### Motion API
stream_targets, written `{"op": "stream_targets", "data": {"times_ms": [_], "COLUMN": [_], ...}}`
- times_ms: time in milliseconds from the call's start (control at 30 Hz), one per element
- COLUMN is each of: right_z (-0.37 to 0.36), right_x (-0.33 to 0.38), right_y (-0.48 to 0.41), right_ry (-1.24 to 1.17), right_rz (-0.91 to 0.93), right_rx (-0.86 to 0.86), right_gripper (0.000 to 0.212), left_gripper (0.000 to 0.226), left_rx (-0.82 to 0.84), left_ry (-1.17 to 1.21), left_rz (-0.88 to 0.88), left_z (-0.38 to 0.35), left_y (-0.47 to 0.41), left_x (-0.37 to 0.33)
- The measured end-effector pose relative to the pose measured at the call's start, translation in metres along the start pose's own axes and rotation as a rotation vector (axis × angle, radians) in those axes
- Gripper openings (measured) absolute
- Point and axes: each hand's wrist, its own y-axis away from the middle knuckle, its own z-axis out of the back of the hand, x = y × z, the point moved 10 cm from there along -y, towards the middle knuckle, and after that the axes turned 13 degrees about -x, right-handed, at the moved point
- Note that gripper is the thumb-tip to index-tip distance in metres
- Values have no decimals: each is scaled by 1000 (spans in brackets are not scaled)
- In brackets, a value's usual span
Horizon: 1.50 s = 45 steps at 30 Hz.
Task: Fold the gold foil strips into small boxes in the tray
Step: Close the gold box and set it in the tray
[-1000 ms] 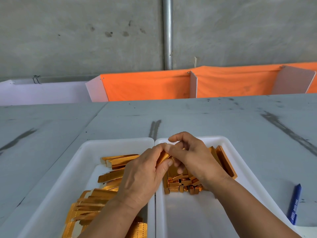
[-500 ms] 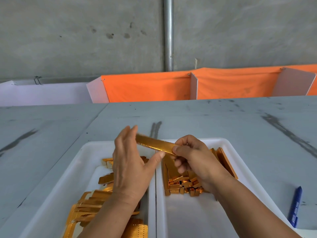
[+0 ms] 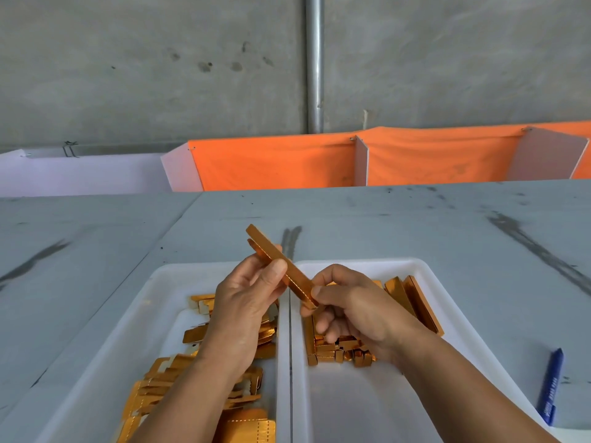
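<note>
A long gold foil strip (image 3: 289, 272), partly folded into a slim box shape, slants above the gap between two white trays. My left hand (image 3: 246, 302) pinches its middle between thumb and fingers, while my right hand (image 3: 351, 310) pinches its near lower end. The strip's far end points up and left, with a loose flap showing there. The left tray (image 3: 128, 318) holds several flat gold foil strips (image 3: 166, 378). The right tray (image 3: 425, 276) holds several folded gold boxes (image 3: 412, 298), partly hidden behind my right hand.
A blue pen (image 3: 550, 386) lies on the grey table (image 3: 415, 225) right of the right tray. Orange cloth dividers (image 3: 275, 164) and white panels stand along the table's far edge before a concrete wall with a metal pipe (image 3: 315, 62).
The strip has tilted from nearly level to a steep slant, far end up. My left hand went from open beside it to pinching its middle. My right hand keeps hold of the near end.
</note>
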Motion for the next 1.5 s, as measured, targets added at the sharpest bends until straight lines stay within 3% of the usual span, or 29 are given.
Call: {"op": "stream_targets", "data": {"times_ms": [100, 200, 333, 467, 833, 1200, 1500], "right_z": [2, 5, 14, 23, 21, 15, 20], "right_x": [5, 24, 40, 51, 40, 37, 38], "right_y": [2, 7, 14, 20, 12, 11, 10], "right_ry": [321, 603, 447, 426, 632, 749, 696], "right_rz": [158, 437, 552, 644, 621, 643, 598], "right_rx": [-100, -244, -339, -454, -500, -458, -484], "right_gripper": [6, 7, 6, 8, 17, 16, 13], "left_gripper": [30, 19, 26, 26, 25, 35, 33], "left_rx": [-38, -84, -143, -123, -81, -15, -38], "left_ry": [-2, -238, -669, -847, -1055, -1110, -1085], "left_rz": [15, -136, -406, -478, -518, -607, -591], "left_z": [5, 7, 2, -1, -11, -21, -20], "left_y": [-1, 2, 8, 10, 16, 21, 22], "left_x": [2, -6, -17, -11, -7, -9, -8]}}
